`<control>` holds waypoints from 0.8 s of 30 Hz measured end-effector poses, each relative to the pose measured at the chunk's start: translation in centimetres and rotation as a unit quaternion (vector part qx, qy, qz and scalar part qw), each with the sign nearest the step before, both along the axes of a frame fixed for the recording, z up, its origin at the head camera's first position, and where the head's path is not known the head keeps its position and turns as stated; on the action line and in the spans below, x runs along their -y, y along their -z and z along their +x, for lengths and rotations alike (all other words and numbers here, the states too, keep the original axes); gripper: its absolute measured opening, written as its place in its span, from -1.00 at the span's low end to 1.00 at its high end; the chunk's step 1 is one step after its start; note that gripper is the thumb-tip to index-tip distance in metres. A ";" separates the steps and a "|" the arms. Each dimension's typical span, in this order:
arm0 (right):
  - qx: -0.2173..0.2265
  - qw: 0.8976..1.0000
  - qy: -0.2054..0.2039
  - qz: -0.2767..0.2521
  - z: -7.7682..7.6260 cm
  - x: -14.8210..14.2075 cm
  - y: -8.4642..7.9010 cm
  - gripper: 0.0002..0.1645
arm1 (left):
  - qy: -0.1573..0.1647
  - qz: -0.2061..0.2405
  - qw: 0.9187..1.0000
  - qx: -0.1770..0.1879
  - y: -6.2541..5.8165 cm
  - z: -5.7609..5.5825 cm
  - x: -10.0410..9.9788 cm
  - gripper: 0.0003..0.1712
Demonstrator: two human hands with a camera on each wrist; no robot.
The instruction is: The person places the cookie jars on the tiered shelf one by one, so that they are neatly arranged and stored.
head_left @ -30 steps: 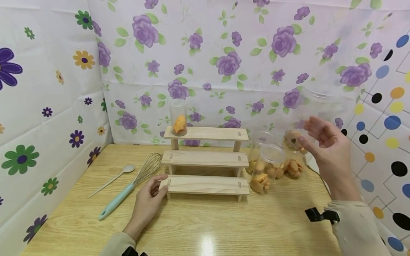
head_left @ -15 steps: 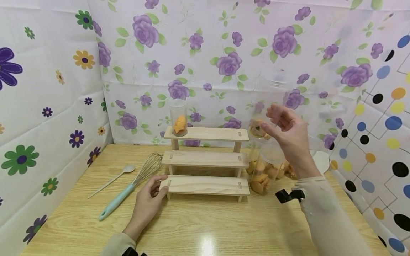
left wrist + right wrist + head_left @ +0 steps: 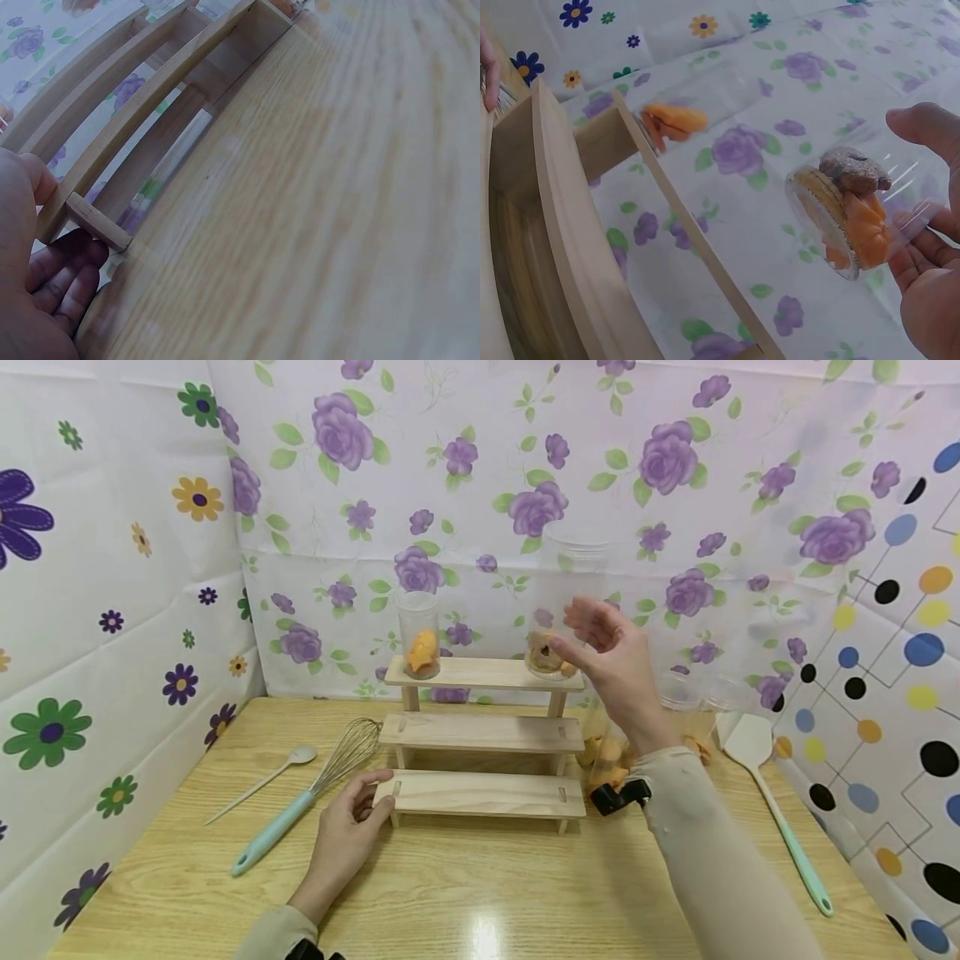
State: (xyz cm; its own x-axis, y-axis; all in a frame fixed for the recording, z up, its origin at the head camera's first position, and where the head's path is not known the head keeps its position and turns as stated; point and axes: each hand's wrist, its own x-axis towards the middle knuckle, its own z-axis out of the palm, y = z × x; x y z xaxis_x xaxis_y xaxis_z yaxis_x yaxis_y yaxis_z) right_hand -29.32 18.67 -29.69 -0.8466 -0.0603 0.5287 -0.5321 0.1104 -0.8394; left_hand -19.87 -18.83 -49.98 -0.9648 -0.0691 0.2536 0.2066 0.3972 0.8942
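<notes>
Three tiers [image 3: 480,733] | left fingers [image 3: 81,291] pinching lowest tier [image 3: 480,793] | right fingers [image 3: 596,617] gripping one jar [image 3: 555,589]

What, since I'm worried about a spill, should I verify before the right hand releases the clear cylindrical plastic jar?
1. Pale wooden three-tier rack steadied: ok; the bare left hand grips its lowest tier.
2. Clear cylindrical plastic jar held: ok; the bare right hand curves round it.
3. Jar lined up with the top tier's right end: ok in the head view.
4. Jar resting on that tier: not ok; the right wrist view shows a gap.
5. Room from the other clear jar with orange contents: ok; it's at the left end.
6. Held jar's top closed: cannot tell.
</notes>
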 end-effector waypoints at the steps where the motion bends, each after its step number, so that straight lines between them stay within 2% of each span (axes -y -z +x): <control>1: 0.003 1.000 -0.004 0.002 -0.2 0.3 0.1 -0.24 | 0.000 0.000 1.000 0.000 0.0 0.0 0.0 -0.60; 10: 0.032 0.999 -0.023 0.008 -1.8 3.6 0.8 -0.15 | 0.001 -0.002 1.000 0.000 0.0 0.1 0.1 -0.60; 24: 0.038 0.998 -0.036 0.018 -3.5 6.4 1.7 -0.13 | 0.000 -0.002 1.000 0.000 0.1 0.0 0.2 -0.61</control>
State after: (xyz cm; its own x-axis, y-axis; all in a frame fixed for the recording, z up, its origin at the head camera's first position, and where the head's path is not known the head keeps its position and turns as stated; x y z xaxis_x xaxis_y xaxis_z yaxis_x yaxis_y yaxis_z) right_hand -32.80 12.25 -31.39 -0.8765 -0.1407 0.4604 -0.4755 0.1042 -0.8735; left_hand -19.85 -19.01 -50.08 -0.9647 -0.0688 0.2542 0.2066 0.4010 0.8925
